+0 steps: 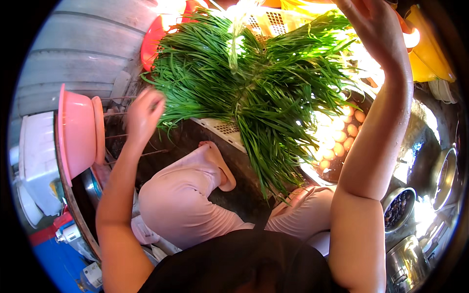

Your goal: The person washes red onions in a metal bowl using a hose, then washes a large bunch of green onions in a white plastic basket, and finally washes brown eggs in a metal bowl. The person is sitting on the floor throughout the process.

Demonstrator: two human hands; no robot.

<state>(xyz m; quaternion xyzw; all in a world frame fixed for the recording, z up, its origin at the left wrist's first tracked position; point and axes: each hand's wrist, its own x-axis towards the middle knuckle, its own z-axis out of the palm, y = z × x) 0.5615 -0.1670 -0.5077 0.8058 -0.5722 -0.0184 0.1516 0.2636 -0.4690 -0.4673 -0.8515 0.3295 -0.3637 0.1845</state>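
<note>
A large heap of long, flat green leaves, like garlic chives [205,73], spreads in several bunches over a perforated white plastic crate [223,129]. My left hand [144,111] is just off the heap's left edge, blurred, its fingers loosely curled and thumb apart, with nothing visible in it. Over the heap's far right side reaches my right arm. My right hand [370,25] is cut off by the top of the picture, so its fingertips are hidden. A translucent strip [234,47] hangs in front of the leaves; glare blurs what it is.
Brown eggs [339,137] lie in a basin right of the leaves. A pink plastic basin [77,133] stands on its side at left. A metal bowl of dark pieces [398,208] and a shiny metal pot [408,262] sit at lower right. Yellow plastic [428,47] shows at upper right.
</note>
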